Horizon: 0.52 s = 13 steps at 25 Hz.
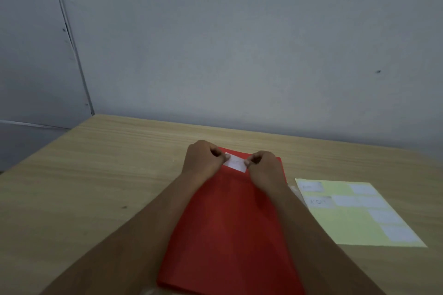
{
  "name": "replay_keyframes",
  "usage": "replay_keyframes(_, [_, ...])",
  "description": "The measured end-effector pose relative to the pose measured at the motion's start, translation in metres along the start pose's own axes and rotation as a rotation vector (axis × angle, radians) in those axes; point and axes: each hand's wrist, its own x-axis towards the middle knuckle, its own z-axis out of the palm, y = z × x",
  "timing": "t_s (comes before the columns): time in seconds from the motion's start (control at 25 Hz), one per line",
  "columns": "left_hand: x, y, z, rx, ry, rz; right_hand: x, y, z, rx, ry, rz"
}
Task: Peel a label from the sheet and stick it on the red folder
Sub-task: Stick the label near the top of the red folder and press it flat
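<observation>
Label going down at the top of the folder, both hands on it!

Centre of the frame: the flat red card folder [230, 223] lies on the pale wood-grain table [96, 175], and the small white rectangular label [236, 163] sits at its far end. The left hand [203, 160] is curled, fingertips pinching or pressing the label's left end; the right hand [263, 167] does the same at the right end. Whether the label is fully stuck, I can't tell. This looks like the sticking step, and next comes a firm smoothing press from end to end, then letting go. At right, the pale yellow backing sheet [354, 220] keeps several white labels; two carry dark writing, too blurred to read.
</observation>
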Motion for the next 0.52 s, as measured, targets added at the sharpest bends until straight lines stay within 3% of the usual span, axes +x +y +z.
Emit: replay_keyframes(0.52, [0.007, -0.043, -0.001, -0.028, 0.139, -0.027, -0.001, -0.017, 0.058, 0.053, 0.106, -0.011])
